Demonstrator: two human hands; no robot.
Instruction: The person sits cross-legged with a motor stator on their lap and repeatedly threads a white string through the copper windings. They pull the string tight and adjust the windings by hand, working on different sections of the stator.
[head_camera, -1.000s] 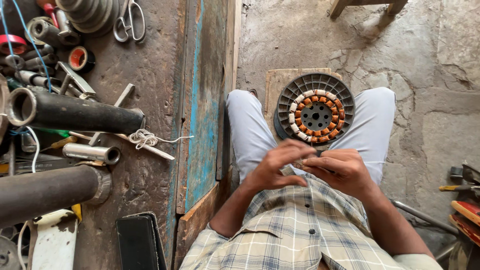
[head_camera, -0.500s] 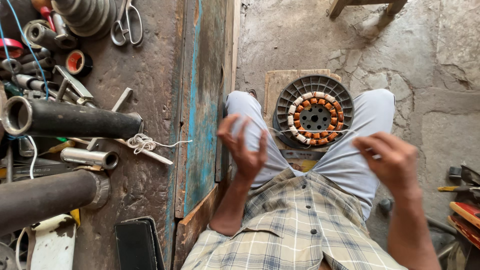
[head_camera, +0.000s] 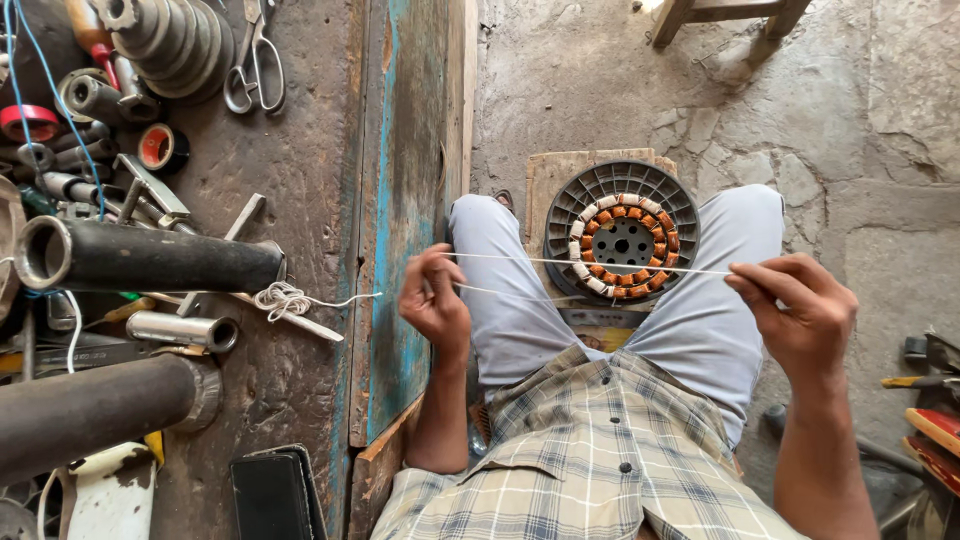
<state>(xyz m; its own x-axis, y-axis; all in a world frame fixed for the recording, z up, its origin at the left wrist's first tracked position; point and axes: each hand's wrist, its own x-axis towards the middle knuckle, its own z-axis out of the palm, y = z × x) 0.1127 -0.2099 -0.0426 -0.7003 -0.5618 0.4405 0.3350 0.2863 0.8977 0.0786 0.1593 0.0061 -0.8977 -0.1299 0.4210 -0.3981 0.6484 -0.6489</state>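
My left hand (head_camera: 434, 298) and my right hand (head_camera: 800, 305) are spread apart over my lap, each pinching an end of a thin white string (head_camera: 590, 265) pulled taut between them. A second strand runs just below the first. Beyond my knees, a round black motor stator (head_camera: 621, 232) with orange and white copper coils rests on a wooden board (head_camera: 545, 185) on the floor. My legs are in pale trousers and I wear a checked shirt.
A workbench at the left holds black metal pipes (head_camera: 150, 262), scissors (head_camera: 255, 65), tape rolls (head_camera: 158, 147), a bundle of white string (head_camera: 285, 298) and a dark wallet (head_camera: 272, 495). A wooden stool (head_camera: 725, 20) stands far ahead. Tools (head_camera: 930, 390) lie at the right.
One second ago my hands were together over my lap. They have drawn apart to the left and right, stretching the white string tight between them.
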